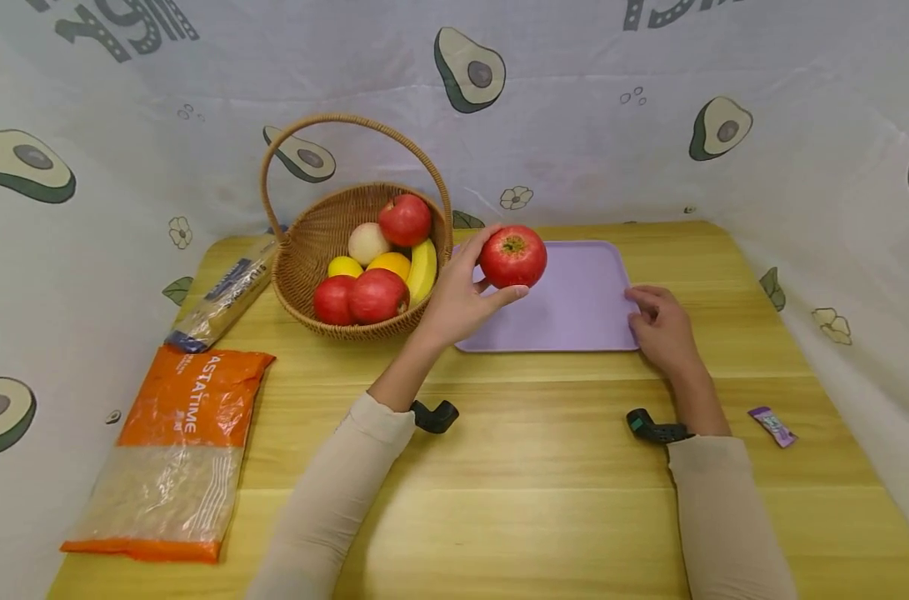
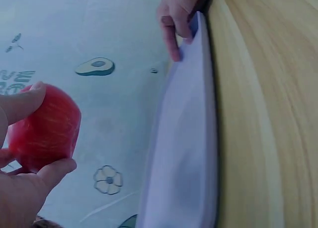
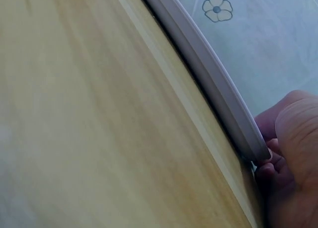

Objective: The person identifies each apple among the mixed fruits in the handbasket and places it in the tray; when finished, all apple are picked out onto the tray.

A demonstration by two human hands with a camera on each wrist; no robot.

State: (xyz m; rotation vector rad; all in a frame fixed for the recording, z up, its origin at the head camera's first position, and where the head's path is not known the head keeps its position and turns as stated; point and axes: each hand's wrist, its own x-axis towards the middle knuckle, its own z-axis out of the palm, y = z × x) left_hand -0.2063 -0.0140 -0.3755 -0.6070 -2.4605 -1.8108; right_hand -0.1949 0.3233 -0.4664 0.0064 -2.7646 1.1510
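My left hand (image 1: 457, 298) holds a red apple (image 1: 512, 260) between thumb and fingers, in the air above the left part of a light purple tray (image 1: 577, 308). In the left wrist view the apple (image 2: 47, 128) is apart from the tray (image 2: 181, 138). At the tray's right side, my right hand (image 1: 664, 329) pinches the rim; the right wrist view shows its fingers above and below the tray's edge (image 3: 218, 89). Left of the tray stands a wicker basket (image 1: 292, 287) with a tall handle, holding red apples (image 1: 379, 296), a banana (image 1: 422, 273) and other round fruit.
An orange and clear bag (image 1: 192, 417) marked "ASTATIME" lies at the front left of the wooden table (image 1: 536, 492). Behind it is a long clear package (image 1: 232, 287) with blue ends, beside the basket. A small purple wrapped sweet (image 1: 773, 426) lies at the right.
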